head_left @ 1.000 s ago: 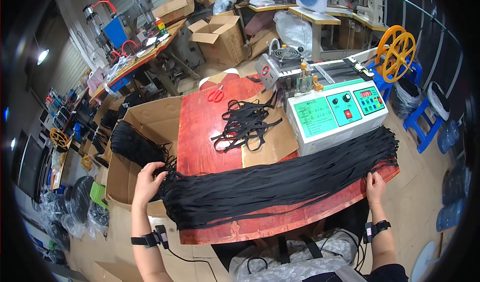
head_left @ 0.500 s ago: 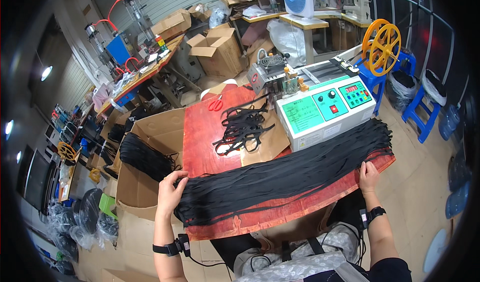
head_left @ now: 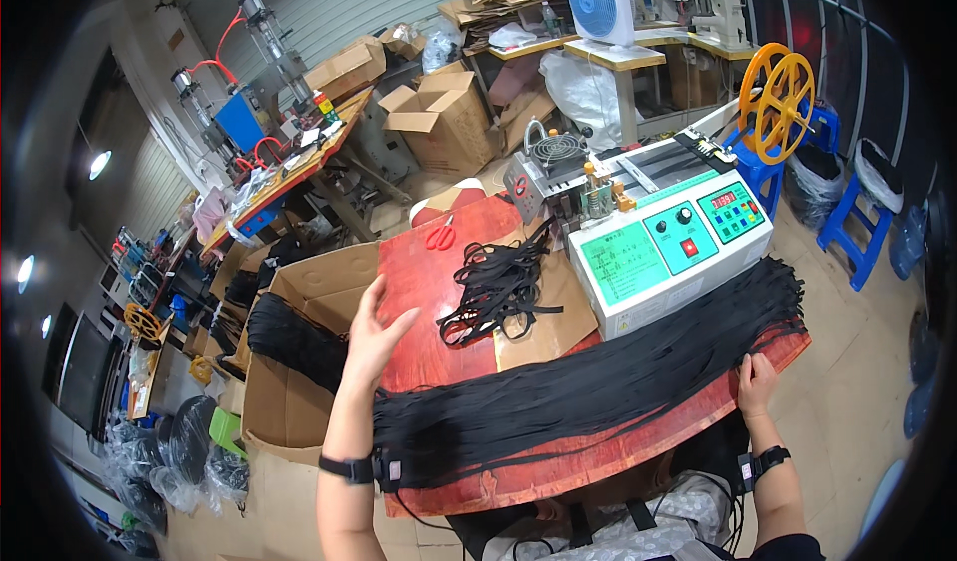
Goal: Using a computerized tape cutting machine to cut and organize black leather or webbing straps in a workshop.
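A long bundle of flat black straps (head_left: 583,377) lies along the near edge of the red wooden tabletop (head_left: 424,362). My left hand (head_left: 377,337) is raised above the bundle's left end, fingers apart and empty. My right hand (head_left: 756,382) grips the bundle's near right edge with bent fingers. Behind the bundle, a loose heap of straps (head_left: 493,292) rests partly on a flat cardboard piece (head_left: 548,345), with red scissors (head_left: 441,234) farther back. A white machine (head_left: 638,282) with a green panel stands at the right. More straps (head_left: 294,332) fill part of an open carton (head_left: 279,417) at the left.
Orange reels (head_left: 778,108) and blue stools (head_left: 845,247) stand at the right. Behind are an open cardboard box (head_left: 439,123), a white fan (head_left: 598,8) and sewing machines (head_left: 713,8). A bench with pneumatic presses (head_left: 239,123) stands at the back left, bagged items (head_left: 174,456) below.
My left hand has risen from the bundle's left end and moved up and right, its fingers spreading. My right hand stays at the bundle's edge. The view has shifted slightly.
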The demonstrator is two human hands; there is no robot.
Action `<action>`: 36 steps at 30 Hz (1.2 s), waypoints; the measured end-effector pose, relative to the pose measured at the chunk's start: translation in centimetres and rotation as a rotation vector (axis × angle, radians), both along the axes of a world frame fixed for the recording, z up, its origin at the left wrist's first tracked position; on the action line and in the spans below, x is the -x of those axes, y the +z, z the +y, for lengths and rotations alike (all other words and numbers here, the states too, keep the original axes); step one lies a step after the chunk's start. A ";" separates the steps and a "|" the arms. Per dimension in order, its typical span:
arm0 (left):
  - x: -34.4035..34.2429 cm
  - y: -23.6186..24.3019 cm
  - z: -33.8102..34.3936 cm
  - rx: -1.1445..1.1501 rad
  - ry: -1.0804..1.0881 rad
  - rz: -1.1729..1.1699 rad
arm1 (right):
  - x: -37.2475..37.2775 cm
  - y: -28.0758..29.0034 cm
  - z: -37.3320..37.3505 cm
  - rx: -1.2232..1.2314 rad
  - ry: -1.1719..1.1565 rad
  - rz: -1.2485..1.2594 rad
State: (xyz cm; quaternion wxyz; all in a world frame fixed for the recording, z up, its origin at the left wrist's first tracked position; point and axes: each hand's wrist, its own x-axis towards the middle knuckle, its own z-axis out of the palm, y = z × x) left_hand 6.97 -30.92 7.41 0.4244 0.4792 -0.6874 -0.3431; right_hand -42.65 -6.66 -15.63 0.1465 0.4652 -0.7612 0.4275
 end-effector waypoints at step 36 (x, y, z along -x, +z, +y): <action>-3.5 -6.6 -1.9 -0.427 0.071 0.156 | -0.4 0.1 -0.6 0.030 0.005 0.005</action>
